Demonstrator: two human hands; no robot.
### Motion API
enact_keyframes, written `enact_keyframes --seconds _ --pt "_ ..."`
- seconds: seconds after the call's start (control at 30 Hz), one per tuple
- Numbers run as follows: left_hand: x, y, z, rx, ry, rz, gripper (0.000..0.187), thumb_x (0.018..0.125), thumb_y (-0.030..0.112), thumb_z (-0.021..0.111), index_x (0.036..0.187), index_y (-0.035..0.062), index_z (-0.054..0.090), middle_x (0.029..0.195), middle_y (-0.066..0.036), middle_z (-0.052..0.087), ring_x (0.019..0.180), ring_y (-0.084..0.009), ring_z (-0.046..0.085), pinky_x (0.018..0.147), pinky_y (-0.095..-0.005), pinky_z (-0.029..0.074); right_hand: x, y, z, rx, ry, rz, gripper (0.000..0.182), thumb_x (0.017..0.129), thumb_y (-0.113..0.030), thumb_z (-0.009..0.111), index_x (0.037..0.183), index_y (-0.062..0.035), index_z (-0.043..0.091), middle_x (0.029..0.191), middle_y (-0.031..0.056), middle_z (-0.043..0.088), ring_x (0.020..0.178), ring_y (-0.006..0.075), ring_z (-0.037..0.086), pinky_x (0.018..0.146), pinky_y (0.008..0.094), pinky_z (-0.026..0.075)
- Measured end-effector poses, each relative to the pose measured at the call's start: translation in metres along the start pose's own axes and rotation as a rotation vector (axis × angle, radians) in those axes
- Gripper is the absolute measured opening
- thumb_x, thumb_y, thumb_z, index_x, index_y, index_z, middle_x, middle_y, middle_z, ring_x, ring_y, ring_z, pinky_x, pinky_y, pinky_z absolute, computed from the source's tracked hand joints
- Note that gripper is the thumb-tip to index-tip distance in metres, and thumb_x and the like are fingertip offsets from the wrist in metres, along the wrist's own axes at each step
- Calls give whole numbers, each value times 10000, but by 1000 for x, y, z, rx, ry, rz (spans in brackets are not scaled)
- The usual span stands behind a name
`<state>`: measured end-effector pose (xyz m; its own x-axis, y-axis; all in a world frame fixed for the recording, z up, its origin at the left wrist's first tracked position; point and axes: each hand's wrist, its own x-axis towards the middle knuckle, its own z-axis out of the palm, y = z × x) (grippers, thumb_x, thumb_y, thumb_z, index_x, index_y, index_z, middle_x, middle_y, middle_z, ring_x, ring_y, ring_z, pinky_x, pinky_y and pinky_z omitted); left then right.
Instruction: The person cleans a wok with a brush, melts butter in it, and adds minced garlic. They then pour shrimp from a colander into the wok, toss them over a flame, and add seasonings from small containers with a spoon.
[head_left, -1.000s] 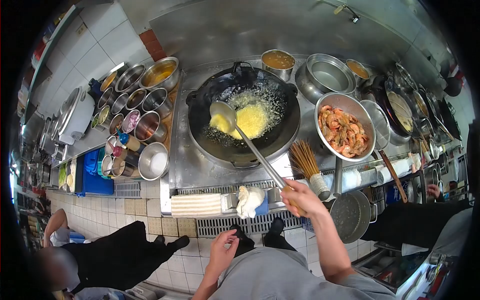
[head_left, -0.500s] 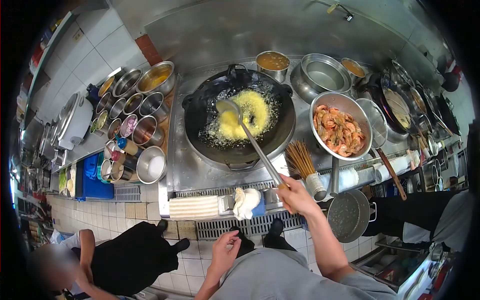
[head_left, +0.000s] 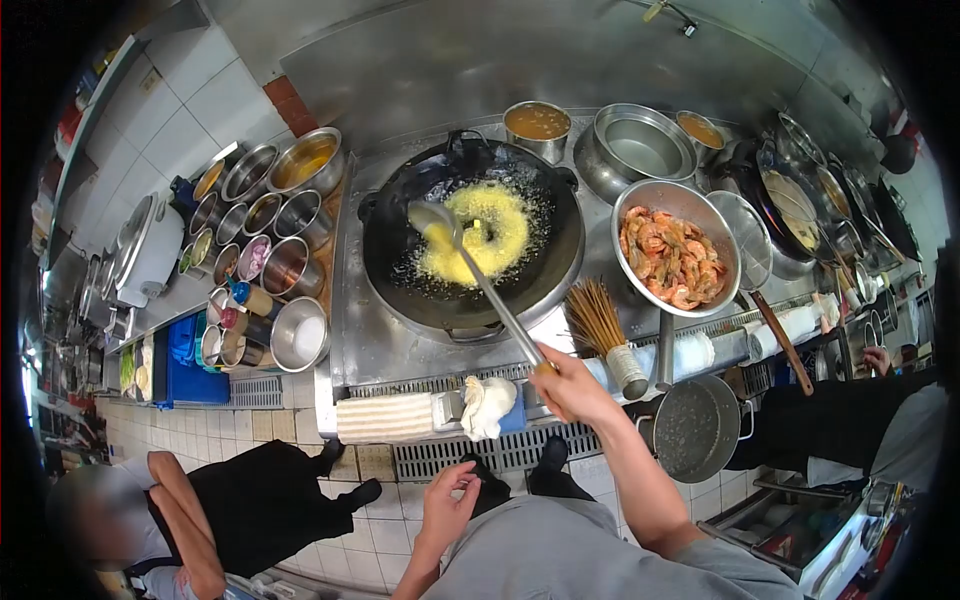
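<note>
- Right hand (head_left: 572, 385): clamped on the handle end of a long metal ladle (head_left: 495, 300), near side of the stove (head_left: 390, 362).
- Ladle: slanted far and left over the wok's near rim, bowl inside the wok, at the left of the yellow mixture, yellow within.
- Left hand (head_left: 450, 505): near side, left of the right hand; fingers loosely bent, thumb slightly apart from them.
- Wok (head_left: 395, 280): black, on the stove; yellow mixture (head_left: 500, 245) spread in a foamy ring at its middle.
- White cloth (head_left: 487, 408) and striped towel (head_left: 386, 418): along the stove's near edge, left of the right hand.
- Bristled brush (head_left: 592, 315): just right of the right hand.
- Metal bowl (head_left: 733, 262) of shrimp (head_left: 675, 260): right of the wok.
- Small pot (head_left: 537, 148) of orange-brown liquid: far side, beside the wok.
- Co-worker (head_left: 250, 505): at left, forearms crossed.
</note>
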<state>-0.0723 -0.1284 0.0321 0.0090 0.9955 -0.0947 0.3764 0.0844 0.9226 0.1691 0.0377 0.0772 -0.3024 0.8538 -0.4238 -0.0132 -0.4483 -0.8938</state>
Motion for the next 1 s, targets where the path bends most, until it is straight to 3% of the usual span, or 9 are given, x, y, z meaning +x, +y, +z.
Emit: enact_keyframes --seconds 0.2,0.27,0.37,0.63,0.73,0.8,0.83,0.9,1.0 --pt "-11 -6 -8 -1 79 -59 264 861 5 676 1124 -6 650 966 -120 679 846 -143 671 708 -252 528 -43 -16 -47 -59 60 173 651 904 -108 591 1503 -104 338 584 -28 469 419 81 448 355 241 330" --pt "-11 -7 -4 2 72 -54 264 860 7 677 1122 -5 651 965 -119 679 842 -144 670 707 -253 528 -17 -17 -43 -221 127 -57 655 901 -106 581 1503 -71 324 616 -10 493 419 94 454 362 258 351" --pt "-4 -1 4 1 17 -22 258 861 6 675 1117 -6 650 959 -118 677 829 -142 666 704 -255 530 28 3 -18 -193 201 -88 659 897 -102 569 1503 -56 315 644 6 504 418 102 456 370 268 363" --pt "3 2 -5 11 53 -25 263 861 -33 647 1121 -3 643 955 -128 664 842 -169 675 700 -277 547 -53 -9 -46 -50 11 158 689 898 -114 605 1517 -97 303 645 -14 489 412 64 442 321 241 315" --pt "-3 -13 -7 15 58 -33 265 853 -19 662 1116 3 646 958 -129 665 848 -172 675 704 -274 545 -42 -13 -63 -135 80 116 665 888 -96 594 1498 -62 330 686 26 537 505 115 536 401 285 411" --pt "-2 -12 -1 9 43 -39 266 850 -11 670 1115 4 646 958 -130 665 849 -173 676 702 -275 545 -2 4 -51 -392 251 -209 644 865 -95 594 1459 -1 365 765 110 611 664 217 618 586 349 502" --pt "2 -9 3 19 2 -33 267 851 -9 671 1116 4 646 960 -133 665 844 -175 676 702 -276 547 15 6 -39 -443 316 -182 639 845 -125 600 1430 20 390 865 199 649 795 310 630 760 383 502" --pt "9 -1 9 33 -49 -22 267 851 -7 673 1117 3 645 962 -136 665 840 -176 676 702 -277 548 35 16 -15 -382 285 -182 661 843 -153 595 1448 -7 375 900 256 645 824 346 626 802 399 494" --pt "20 8 13 63 -76 28 265 857 -11 667 1121 2 644 964 -140 664 830 -179 677 701 -280 551 19 21 -11 -216 132 -166 668 875 -124 604 1484 -48 339 714 83 557 557 176 521 524 310 428"
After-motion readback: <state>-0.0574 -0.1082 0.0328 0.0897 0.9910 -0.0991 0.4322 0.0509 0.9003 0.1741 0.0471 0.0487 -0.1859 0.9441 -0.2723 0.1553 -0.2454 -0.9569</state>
